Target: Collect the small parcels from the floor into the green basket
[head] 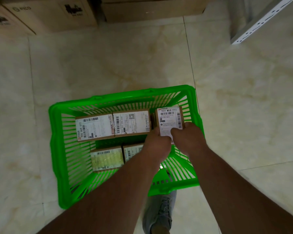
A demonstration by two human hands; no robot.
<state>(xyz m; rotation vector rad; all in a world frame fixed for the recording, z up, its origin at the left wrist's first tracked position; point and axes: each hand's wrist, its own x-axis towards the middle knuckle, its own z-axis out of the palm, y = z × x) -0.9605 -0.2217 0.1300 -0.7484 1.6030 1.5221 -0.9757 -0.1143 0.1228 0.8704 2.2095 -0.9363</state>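
Both hands, left hand [156,141] and right hand [186,134], are gripping the labelled parcel [169,120] by its near end over the green basket [61,149], and it's looking light, stiff, boxy.

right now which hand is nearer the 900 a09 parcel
Left. The left hand sits right of the 900 A09 parcel, gripping the 922 parcel; the right hand is farther right.

- Floor [108,65]: pale marbled tiles, thin dark grout lines.
- Cartons [46,14]: brown, dark printed logos, along the far edge, left; another carton [152,10] just beside them, centre.
- Rack post [260,21]: white, slotted, top right, slanting.
- Shoe [159,215]: grey, laced, bottom centre.
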